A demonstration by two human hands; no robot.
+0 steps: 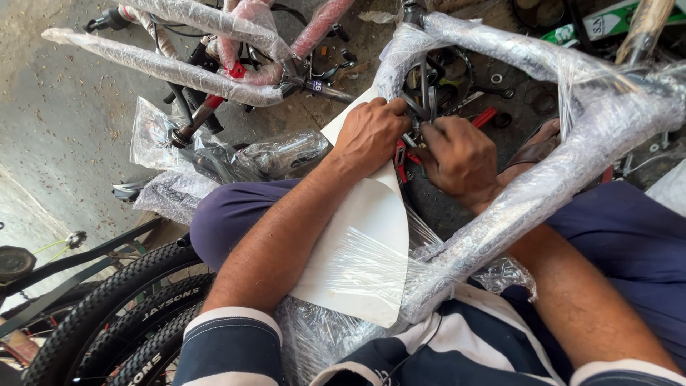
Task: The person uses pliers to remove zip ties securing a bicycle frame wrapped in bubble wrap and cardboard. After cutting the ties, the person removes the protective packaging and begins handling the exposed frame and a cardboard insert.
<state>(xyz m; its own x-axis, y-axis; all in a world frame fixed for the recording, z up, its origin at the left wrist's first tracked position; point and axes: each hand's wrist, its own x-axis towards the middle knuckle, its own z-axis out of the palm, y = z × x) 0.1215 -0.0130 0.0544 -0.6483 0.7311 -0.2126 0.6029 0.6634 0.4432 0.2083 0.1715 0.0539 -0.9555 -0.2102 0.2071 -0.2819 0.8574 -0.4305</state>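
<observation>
A bicycle frame (572, 164) wrapped in clear plastic film lies across my lap. My left hand (369, 134) rests on a white card sheet (364, 229) and grips a dark metal part (421, 100) at the frame's joint. Right beside it, my right hand (457, 159) is closed around a small tool or part next to something red (402, 159); exactly what it holds is hidden by the fingers. Both hands meet under the frame's top tube.
A second film-wrapped frame with pink tubes (214, 57) lies on the concrete floor ahead. Knobby black tyres (121, 314) stand at lower left. Crumpled plastic wrap (236, 157) lies near my knee. Loose washers and small parts (500, 86) scatter beyond the hands.
</observation>
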